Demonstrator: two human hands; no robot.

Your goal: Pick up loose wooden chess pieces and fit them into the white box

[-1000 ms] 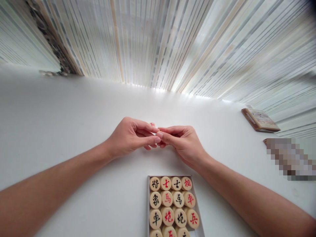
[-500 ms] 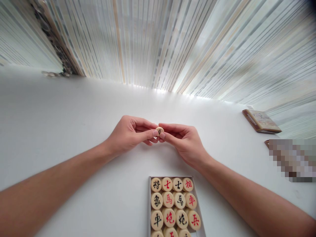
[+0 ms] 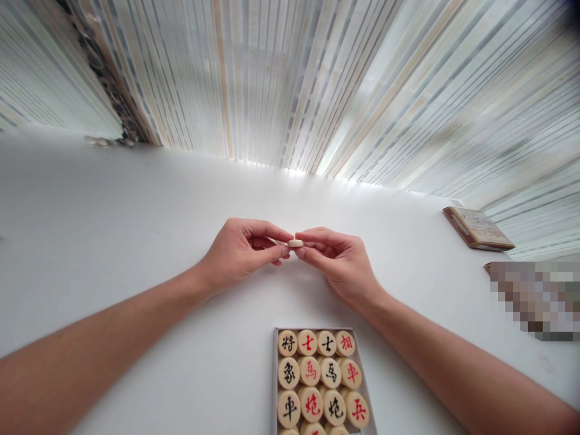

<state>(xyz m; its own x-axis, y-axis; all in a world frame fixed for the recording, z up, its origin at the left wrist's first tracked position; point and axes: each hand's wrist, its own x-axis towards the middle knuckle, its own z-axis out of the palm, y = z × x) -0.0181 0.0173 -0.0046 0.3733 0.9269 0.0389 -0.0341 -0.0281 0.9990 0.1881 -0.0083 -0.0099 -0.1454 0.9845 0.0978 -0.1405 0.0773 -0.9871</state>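
Observation:
My left hand [image 3: 240,251] and my right hand [image 3: 338,260] meet above the white table [image 3: 113,229], fingertips pinched together. Between them they hold one round wooden chess piece [image 3: 295,243], seen edge-on so its face is hidden. Below the hands, near the front edge, lies a shallow grey box [image 3: 274,386] filled with several round wooden pieces [image 3: 317,380] marked with black or red characters, lying face up in rows.
A flat brown box lid [image 3: 478,228] lies at the right side of the table. Below it sits a blurred-out patch [image 3: 534,299]. Striped vertical blinds [image 3: 290,78] hang behind the table's far edge.
The piece between my fingers has turned: its marked face showed half a second ago, and now only its rim shows. Both hands stay in place.

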